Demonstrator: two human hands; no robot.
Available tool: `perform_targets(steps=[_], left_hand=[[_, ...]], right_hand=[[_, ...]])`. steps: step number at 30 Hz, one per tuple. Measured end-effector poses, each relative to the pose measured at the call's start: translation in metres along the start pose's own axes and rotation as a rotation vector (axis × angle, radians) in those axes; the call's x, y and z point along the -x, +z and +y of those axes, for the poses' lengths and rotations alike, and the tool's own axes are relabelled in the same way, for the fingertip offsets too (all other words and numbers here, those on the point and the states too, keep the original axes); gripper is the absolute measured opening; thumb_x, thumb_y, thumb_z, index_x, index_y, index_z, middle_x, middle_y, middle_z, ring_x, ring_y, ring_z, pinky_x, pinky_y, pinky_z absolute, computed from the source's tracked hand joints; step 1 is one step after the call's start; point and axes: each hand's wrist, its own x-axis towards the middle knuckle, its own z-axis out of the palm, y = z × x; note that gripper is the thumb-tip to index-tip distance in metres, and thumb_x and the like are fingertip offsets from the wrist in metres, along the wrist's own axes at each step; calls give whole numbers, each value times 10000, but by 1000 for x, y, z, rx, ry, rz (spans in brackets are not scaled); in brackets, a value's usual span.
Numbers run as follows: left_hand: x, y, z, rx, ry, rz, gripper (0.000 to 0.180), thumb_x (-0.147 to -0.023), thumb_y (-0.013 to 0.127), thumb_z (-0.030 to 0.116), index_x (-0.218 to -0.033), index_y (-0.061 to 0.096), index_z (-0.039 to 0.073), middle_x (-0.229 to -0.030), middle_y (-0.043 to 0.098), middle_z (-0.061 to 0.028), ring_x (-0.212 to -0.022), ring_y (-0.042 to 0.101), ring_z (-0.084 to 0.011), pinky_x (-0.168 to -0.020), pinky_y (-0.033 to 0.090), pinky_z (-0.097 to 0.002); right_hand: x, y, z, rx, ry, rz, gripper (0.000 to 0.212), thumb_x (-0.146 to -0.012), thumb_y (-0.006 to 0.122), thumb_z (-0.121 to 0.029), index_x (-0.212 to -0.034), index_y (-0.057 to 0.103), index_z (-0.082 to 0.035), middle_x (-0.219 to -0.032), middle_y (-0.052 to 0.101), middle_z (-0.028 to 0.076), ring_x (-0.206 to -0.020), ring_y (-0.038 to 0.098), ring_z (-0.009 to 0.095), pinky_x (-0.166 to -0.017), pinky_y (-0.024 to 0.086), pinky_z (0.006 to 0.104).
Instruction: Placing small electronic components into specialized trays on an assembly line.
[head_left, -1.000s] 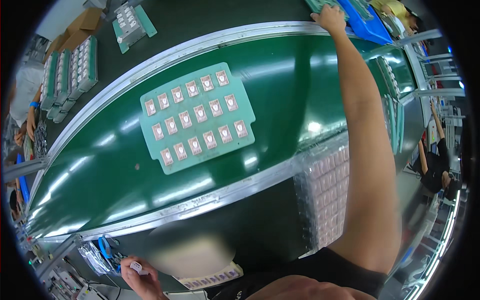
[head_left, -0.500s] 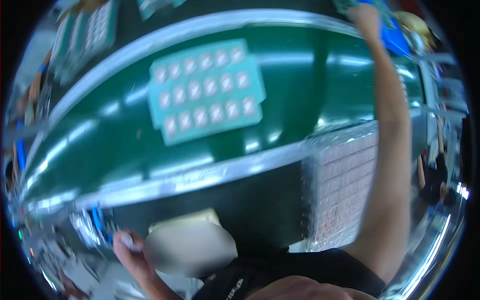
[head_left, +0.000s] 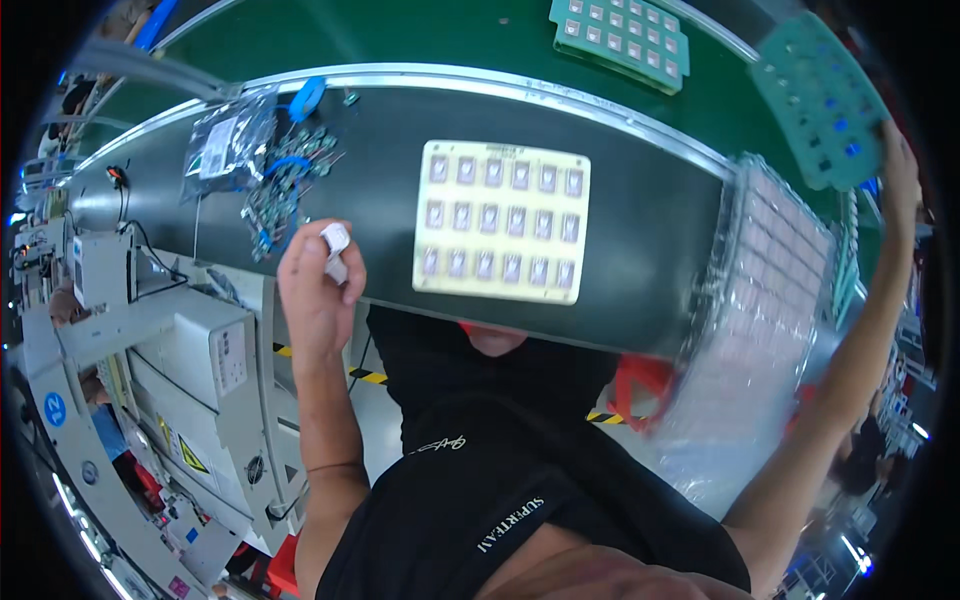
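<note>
The left hand (head_left: 322, 280) pinches a small white piece (head_left: 336, 238) between thumb and fingertips near the bench's front edge, to the left of the cream tray; whether it holds one piece or two, I cannot tell. The right hand (head_left: 900, 175) grips a green tray (head_left: 815, 100) by its right-hand edge, its fingers partly hidden, with the tray tilted at the far right. The cream tray (head_left: 503, 242) lies flat on the dark bench (head_left: 640, 230), three rows of small pieces in it, its near edge close to the bench's front edge. A strip of bench top runs between its far edge and the metal rail (head_left: 440, 72), and a wider stretch lies between its right side and the clear plastic pack (head_left: 770, 260), which leans out past the front edge. To the left, a silver bag (head_left: 230, 145), a blue-handled tool (head_left: 308, 98) and a heap of small parts (head_left: 290, 185) bound the space. Beyond the rail, the shiny green surface (head_left: 400, 35) carries a filled tray (head_left: 610, 57). A pale machine (head_left: 190, 360) stands at the left; striped tape (head_left: 370, 376) marks the floor.
</note>
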Motion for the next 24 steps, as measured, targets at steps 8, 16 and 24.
perform_targets(steps=[8, 16, 24], left_hand=[[45, -65, -33, 180, -142, 128, 210, -1020, 526, 226, -1036, 610, 34, -771, 610, -44, -587, 538, -83, -454, 373, -207], [72, -97, -48, 275, -158, 172, 223, -992, 525, 237, -990, 605, 28, -764, 620, -66, -629, 579, -122, -488, 431, -248], [70, -89, -58, 403, -174, 77, 240, -1017, 500, 274, -1022, 572, 45, -766, 636, -90, -618, 578, -150, -484, 399, -263]], right_hand=[[140, -1, -188, -155, 120, -194, 442, -975, 523, -400, -920, 634, 24, -873, 594, 18, -820, 529, 115, -759, 429, 278], [164, 22, -324, 110, -213, -168, 477, -963, 509, -420, -910, 623, 40, -728, 609, 110, -697, 580, 203, -677, 450, 367], [189, 40, -400, -422, -395, -288, 420, -985, 475, -361, -906, 597, 34, -832, 593, 22, -824, 520, 119, -760, 416, 291]])
